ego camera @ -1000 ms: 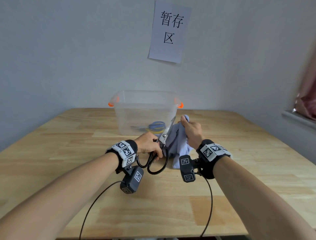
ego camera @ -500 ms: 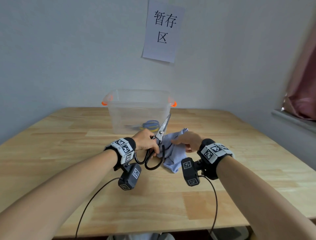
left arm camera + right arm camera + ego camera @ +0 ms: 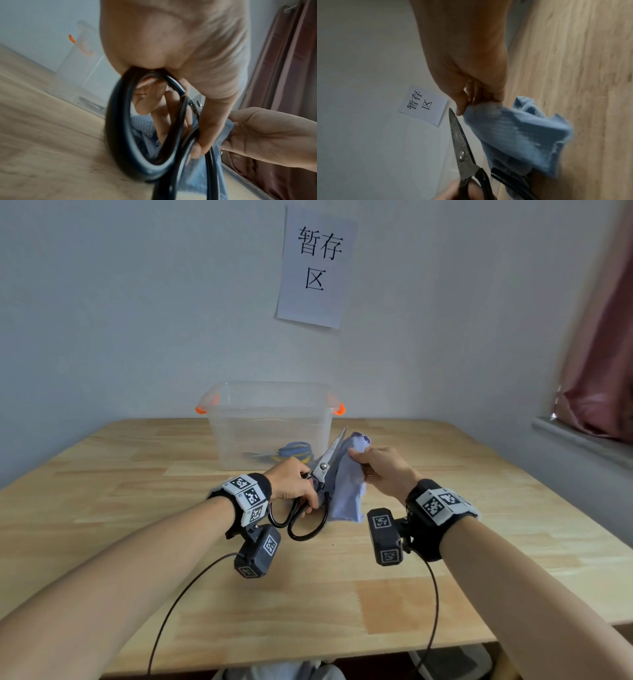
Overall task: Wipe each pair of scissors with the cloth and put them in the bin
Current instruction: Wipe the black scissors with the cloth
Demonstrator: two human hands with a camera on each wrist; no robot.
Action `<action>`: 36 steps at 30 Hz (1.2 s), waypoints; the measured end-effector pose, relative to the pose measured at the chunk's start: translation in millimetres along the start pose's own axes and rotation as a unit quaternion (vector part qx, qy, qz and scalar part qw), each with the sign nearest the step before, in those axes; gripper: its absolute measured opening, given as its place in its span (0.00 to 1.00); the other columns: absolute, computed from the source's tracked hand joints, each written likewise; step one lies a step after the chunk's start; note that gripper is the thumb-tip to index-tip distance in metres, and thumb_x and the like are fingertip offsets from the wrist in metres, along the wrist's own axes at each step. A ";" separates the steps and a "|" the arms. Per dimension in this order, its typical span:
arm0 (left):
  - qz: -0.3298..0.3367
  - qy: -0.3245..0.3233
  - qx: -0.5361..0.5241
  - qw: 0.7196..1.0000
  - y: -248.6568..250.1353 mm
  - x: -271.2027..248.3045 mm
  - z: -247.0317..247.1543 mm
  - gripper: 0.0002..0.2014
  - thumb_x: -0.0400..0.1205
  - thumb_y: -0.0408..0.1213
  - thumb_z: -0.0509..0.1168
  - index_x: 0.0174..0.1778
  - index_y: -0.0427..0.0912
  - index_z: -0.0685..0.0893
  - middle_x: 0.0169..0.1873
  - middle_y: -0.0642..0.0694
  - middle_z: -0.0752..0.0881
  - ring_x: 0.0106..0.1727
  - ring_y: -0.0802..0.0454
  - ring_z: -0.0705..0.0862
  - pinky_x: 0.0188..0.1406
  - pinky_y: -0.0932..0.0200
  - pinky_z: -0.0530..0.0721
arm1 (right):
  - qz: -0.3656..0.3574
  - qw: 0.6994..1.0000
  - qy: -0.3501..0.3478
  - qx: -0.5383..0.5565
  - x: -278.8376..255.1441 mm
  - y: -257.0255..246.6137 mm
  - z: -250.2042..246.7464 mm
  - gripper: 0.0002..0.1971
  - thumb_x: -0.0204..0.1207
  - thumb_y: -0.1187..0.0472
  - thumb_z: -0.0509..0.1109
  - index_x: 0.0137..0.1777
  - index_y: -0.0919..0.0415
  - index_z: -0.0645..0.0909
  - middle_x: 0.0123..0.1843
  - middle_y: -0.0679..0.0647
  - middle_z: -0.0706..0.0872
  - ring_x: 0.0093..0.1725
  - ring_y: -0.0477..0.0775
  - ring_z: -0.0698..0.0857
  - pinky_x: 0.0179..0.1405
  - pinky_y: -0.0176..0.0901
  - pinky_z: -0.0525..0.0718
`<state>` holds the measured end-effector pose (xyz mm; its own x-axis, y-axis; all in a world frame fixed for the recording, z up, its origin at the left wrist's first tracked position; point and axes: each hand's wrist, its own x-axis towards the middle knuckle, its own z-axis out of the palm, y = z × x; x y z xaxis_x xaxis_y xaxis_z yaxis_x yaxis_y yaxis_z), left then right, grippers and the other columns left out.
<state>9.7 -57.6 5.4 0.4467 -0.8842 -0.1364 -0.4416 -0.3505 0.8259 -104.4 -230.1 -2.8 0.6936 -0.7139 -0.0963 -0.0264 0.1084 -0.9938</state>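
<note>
My left hand (image 3: 294, 487) grips the black-handled scissors (image 3: 325, 462) by their loops, blades closed and pointing up and away toward the bin. In the left wrist view the fingers (image 3: 150, 100) curl through the black loops (image 3: 120, 121). My right hand (image 3: 383, 470) pinches the light blue cloth (image 3: 347, 491) beside the blade near its tip; the cloth hangs down along the scissors. The right wrist view shows the steel blades (image 3: 460, 142) and the cloth (image 3: 518, 135) under my fingertips (image 3: 460, 109). A clear bin (image 3: 270, 422) with orange handles stands behind, holding blue-handled scissors (image 3: 294, 450).
The wooden table (image 3: 137, 525) runs to the wall behind the bin. A paper sign (image 3: 317, 265) hangs on the wall above. A window sill (image 3: 582, 440) and a reddish curtain (image 3: 609, 354) are at the right. Camera cables (image 3: 178, 601) trail toward the table's near edge.
My right hand has slid the cloth from low near the scissors' pivot up along the blade toward the tip. The left hand keeps its hold on the handles.
</note>
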 end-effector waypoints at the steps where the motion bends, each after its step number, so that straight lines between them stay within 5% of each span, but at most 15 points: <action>1: 0.000 -0.004 0.002 1.000 0.4 0.2 1.0 0.15 0.69 0.16 0.76 0.29 0.35 0.77 0.23 0.35 0.85 0.34 0.34 0.85 0.42 0.35 0.89 | 0.003 0.999 -0.011 0.030 -0.7 1.4 0.9 0.12 0.82 0.67 0.71 0.36 0.67 0.77 0.32 0.58 0.80 0.30 0.52 0.82 0.30 0.39 0.82; 4: 0.002 -0.013 0.003 1.000 0.9 0.5 3.4 0.15 0.69 0.16 0.76 0.28 0.35 0.77 0.24 0.33 0.85 0.35 0.33 0.85 0.44 0.30 0.87 | 0.012 0.992 -0.072 0.103 -5.7 6.5 4.8 0.13 0.86 0.70 0.63 0.39 0.70 0.79 0.31 0.58 0.85 0.30 0.49 0.87 0.30 0.36 0.85; 8: 0.003 -0.015 -0.002 1.000 0.1 3.4 4.6 0.16 0.69 0.15 0.75 0.28 0.35 0.75 0.23 0.33 0.84 0.33 0.34 0.83 0.40 0.36 0.87 | 0.015 0.979 -0.121 0.162 -6.7 12.2 4.7 0.13 0.87 0.73 0.56 0.44 0.69 0.79 0.40 0.58 0.82 0.35 0.46 0.86 0.38 0.32 0.85; 12: 0.006 -0.029 -0.001 1.000 2.0 3.4 5.7 0.16 0.70 0.15 0.75 0.29 0.35 0.75 0.26 0.32 0.84 0.31 0.36 0.83 0.31 0.47 0.89 | -0.003 0.974 -0.125 0.189 -5.3 19.1 3.6 0.13 0.85 0.76 0.60 0.67 0.80 0.74 0.49 0.59 0.82 0.43 0.46 0.84 0.43 0.31 0.85; 16: 0.008 -0.036 0.018 0.999 5.8 1.9 7.2 0.17 0.71 0.15 0.74 0.30 0.36 0.74 0.24 0.35 0.84 0.21 0.43 0.83 0.20 0.60 0.81 | -0.038 0.987 -0.125 0.096 0.0 24.1 8.4 0.04 0.82 0.72 0.68 0.54 0.71 0.79 0.48 0.62 0.80 0.44 0.51 0.85 0.48 0.37 0.86; 19: 0.014 -0.043 0.039 0.998 6.0 2.1 7.7 0.17 0.70 0.17 0.76 0.30 0.36 0.74 0.25 0.34 0.85 0.22 0.42 0.83 0.20 0.61 0.79 | -0.043 0.990 -0.130 0.017 0.2 26.4 11.4 0.15 0.78 0.61 0.76 0.58 0.69 0.78 0.49 0.61 0.79 0.49 0.56 0.83 0.53 0.45 0.83; 23: 0.016 -0.038 0.058 0.997 6.8 2.3 7.0 0.16 0.70 0.19 0.76 0.31 0.37 0.75 0.24 0.37 0.86 0.22 0.43 0.83 0.20 0.64 0.76 | -0.044 0.990 -0.129 0.023 -5.5 28.8 13.3 0.36 0.69 0.54 0.79 0.63 0.86 0.75 0.55 0.66 0.84 0.53 0.60 0.86 0.60 0.51 0.84; 26: 0.021 -0.042 0.046 0.998 6.9 3.8 6.1 0.16 0.69 0.18 0.76 0.29 0.36 0.76 0.25 0.34 0.86 0.23 0.41 0.83 0.31 0.52 0.83 | -0.043 0.990 -0.128 0.033 -6.9 32.6 15.5 0.40 0.66 0.53 0.79 0.62 0.90 0.72 0.54 0.69 0.83 0.52 0.62 0.85 0.58 0.52 0.85; 29: 0.020 -0.039 0.044 0.998 6.5 5.0 8.3 0.16 0.68 0.17 0.76 0.28 0.36 0.75 0.25 0.33 0.85 0.24 0.40 0.83 0.34 0.47 0.84 | -0.045 0.992 -0.112 0.041 -9.2 31.7 17.9 0.32 0.68 0.55 0.78 0.59 0.86 0.79 0.51 0.70 0.86 0.49 0.63 0.86 0.58 0.54 0.86; 33: 0.024 -0.032 0.057 0.998 7.8 6.3 11.2 0.16 0.68 0.18 0.76 0.28 0.36 0.76 0.25 0.34 0.86 0.25 0.40 0.84 0.32 0.50 0.85 | -0.067 0.995 -0.054 0.054 -6.4 33.6 19.1 0.11 0.80 0.65 0.74 0.50 0.76 0.85 0.40 0.65 0.88 0.37 0.57 0.89 0.38 0.45 0.89; 36: 0.026 -0.035 0.086 0.995 10.7 8.3 9.6 0.13 0.68 0.19 0.76 0.30 0.35 0.78 0.28 0.33 0.87 0.28 0.38 0.86 0.34 0.47 0.86 | -0.072 0.996 -0.024 0.047 -4.1 33.5 20.2 0.10 0.80 0.64 0.74 0.45 0.74 0.86 0.38 0.64 0.88 0.38 0.59 0.88 0.41 0.48 0.89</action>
<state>1.2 -71.6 7.8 0.3674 -0.9198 -0.1374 -0.5919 -0.3452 0.7283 -93.5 -209.6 -34.6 0.7184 -0.6937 0.0523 0.1420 0.0727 -0.9872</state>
